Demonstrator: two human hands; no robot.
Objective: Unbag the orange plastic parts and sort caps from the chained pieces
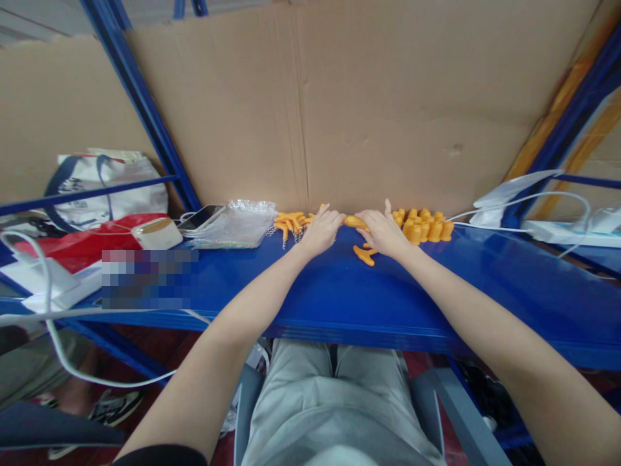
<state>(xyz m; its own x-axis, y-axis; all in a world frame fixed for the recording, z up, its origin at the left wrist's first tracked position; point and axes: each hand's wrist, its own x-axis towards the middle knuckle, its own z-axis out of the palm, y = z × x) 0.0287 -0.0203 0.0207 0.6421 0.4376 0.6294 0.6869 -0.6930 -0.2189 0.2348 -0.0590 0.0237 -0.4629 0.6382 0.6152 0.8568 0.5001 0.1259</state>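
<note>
My left hand (321, 232) is closed, with its fingertips at the left end of an orange rounded piece (356, 222). A bit of orange (321, 206) shows above the left fingers; whatever they hold is mostly hidden. My right hand (385, 233) grips the orange piece from the right, thumb raised. Just in front of the right hand lie loose orange T-shaped handles (365, 255). Left of my left hand is a pile of orange-handled corkscrews (291, 222) with metal spirals. Several orange cylindrical sleeves (427, 228) stand upright in rows beside my right hand.
The blue table (330, 298) backs onto a cardboard wall (369, 110). Clear plastic bags (235, 226) and a phone (204, 219) lie left. Farther left are a red bag (97, 241), a white box (158, 233) and a white cable (53, 336). A power strip (572, 233) sits right.
</note>
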